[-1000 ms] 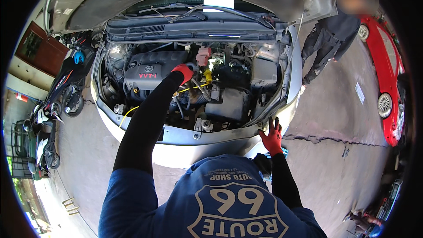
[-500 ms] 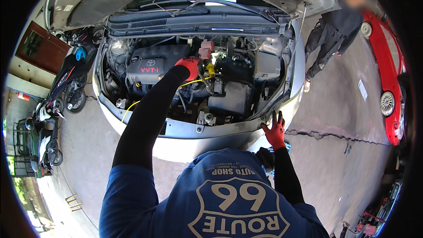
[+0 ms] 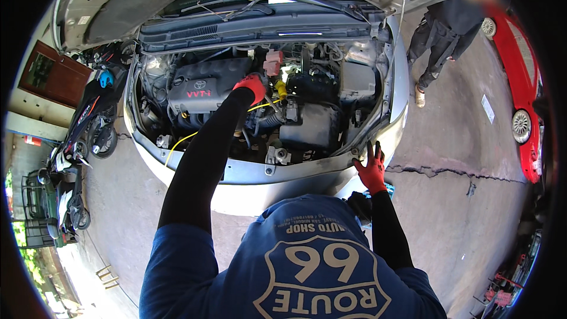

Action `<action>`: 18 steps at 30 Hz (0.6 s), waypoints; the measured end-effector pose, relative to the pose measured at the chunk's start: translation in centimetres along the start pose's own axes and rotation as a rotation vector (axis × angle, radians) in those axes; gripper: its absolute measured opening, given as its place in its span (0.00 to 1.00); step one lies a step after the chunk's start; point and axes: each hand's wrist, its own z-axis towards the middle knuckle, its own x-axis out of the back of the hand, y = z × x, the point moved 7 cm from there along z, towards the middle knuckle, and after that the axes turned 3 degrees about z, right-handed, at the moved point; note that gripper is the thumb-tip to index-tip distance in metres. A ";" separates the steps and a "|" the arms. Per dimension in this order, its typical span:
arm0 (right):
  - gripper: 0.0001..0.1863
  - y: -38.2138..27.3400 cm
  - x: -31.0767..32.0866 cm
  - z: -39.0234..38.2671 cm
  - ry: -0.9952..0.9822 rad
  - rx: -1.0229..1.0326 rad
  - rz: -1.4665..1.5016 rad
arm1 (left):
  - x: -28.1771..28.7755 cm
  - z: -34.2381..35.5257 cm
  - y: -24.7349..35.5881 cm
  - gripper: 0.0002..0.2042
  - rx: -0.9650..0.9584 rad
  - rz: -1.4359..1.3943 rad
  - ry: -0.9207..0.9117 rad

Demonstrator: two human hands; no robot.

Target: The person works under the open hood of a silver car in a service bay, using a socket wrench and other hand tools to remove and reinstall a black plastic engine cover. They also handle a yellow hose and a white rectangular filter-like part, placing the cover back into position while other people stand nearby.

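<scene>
My left hand (image 3: 251,87), in a red-and-black glove, is closed around what looks like a metal tool (image 3: 271,102) in the engine bay, beside the black engine cover (image 3: 208,77). Near it are a yellow fitting (image 3: 280,90), a red plastic part (image 3: 273,62) and a thin yellow line (image 3: 188,136). My right hand (image 3: 371,171), gloved alike, rests with spread fingers on the front right edge of the silver car (image 3: 393,133). My left arm hides part of the engine bay.
The raised hood (image 3: 106,6) arches overhead. A person (image 3: 443,38) in dark clothes stands at the car's right. A red car (image 3: 520,77) is parked beyond. Motorcycles (image 3: 88,115) line the left side. The cracked concrete floor (image 3: 449,212) surrounds the car.
The view has shifted slightly, raising the car in the picture. The other person's foot has moved a little away from the car. My hands keep much the same places on the car.
</scene>
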 end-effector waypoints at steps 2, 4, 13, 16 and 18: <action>0.47 0.0 0.0 0.0 0.006 0.008 0.005 | 0.1 -0.1 -0.5 0.23 0.071 -0.178 0.062; 0.47 0.1 -0.1 0.0 -0.005 -0.002 -0.010 | 0.2 -0.3 -0.6 0.21 0.082 -0.192 0.096; 0.48 0.0 0.0 0.0 0.010 0.040 -0.009 | 1.5 0.8 1.4 0.23 0.079 -0.150 0.145; 0.48 -0.4 0.2 -0.1 0.007 0.042 -0.028 | 0.6 2.8 1.4 0.21 0.110 -0.159 0.120; 0.48 -0.7 0.4 -0.1 -0.013 0.042 -0.031 | 0.0 5.0 0.6 0.20 0.091 -0.191 0.102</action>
